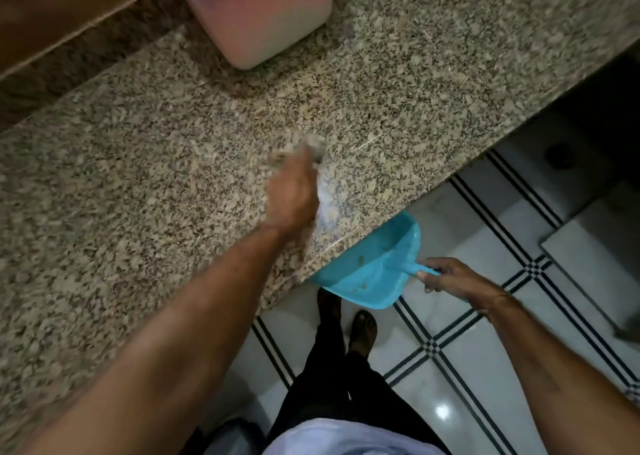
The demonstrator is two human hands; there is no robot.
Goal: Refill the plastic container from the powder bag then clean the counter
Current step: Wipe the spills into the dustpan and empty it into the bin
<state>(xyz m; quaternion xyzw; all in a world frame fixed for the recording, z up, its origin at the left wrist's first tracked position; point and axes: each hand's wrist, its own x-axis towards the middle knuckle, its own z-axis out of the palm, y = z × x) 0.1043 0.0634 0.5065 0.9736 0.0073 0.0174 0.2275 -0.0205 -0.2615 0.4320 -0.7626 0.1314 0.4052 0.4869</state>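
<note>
My left hand point(294, 191) is on the speckled granite counter point(156, 177) near its front edge, blurred by motion, with something pale and blurred under its fingers; what it is cannot be told. A streak of white powder point(329, 208) lies on the counter just right of that hand. My right hand point(450, 279) grips the handle of a blue dustpan point(374, 267), held under the counter's edge below the powder. Brownish crumbs lie in the pan. The pink plastic container point(263, 14) stands at the back of the counter.
A brown wooden surface point(52, 14) borders the counter at the far left. Below the edge is a white tiled floor point(485, 368) with black stripe lines, where my legs and feet point(346, 326) stand. A dark opening point(588, 115) lies under the counter at right.
</note>
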